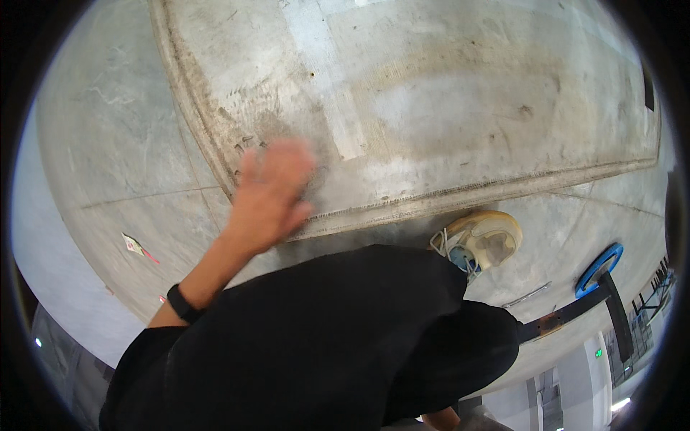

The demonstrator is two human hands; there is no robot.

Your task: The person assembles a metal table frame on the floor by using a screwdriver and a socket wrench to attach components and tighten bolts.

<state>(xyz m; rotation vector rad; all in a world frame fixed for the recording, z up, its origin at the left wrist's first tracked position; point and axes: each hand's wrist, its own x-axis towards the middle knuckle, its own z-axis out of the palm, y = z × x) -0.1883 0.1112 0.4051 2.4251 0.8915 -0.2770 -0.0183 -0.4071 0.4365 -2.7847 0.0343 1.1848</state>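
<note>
My left hand (277, 190), with a black band (184, 304) on its wrist, reaches over the near left corner of a large worn grey panel (445, 122). Motion smears the fingers, but the thumb stands apart from them and no object shows in the hand. Just beyond the fingertips lie several small dark metal pieces (248, 140), perhaps screws or nails. Whether the palm touches the panel is unclear. My right hand is out of sight. A small patch of skin (440, 418) shows at the lower edge, too little to tell which part it is.
Beside the panel's near edge, on the concrete floor (129, 158), rests a cream shell with straps (489, 237), perhaps an upturned helmet. Farther right are a thin metal rod (528, 294), a blue ring (600, 270) and a dark bar (575, 312). A small paper tag (132, 244) lies left.
</note>
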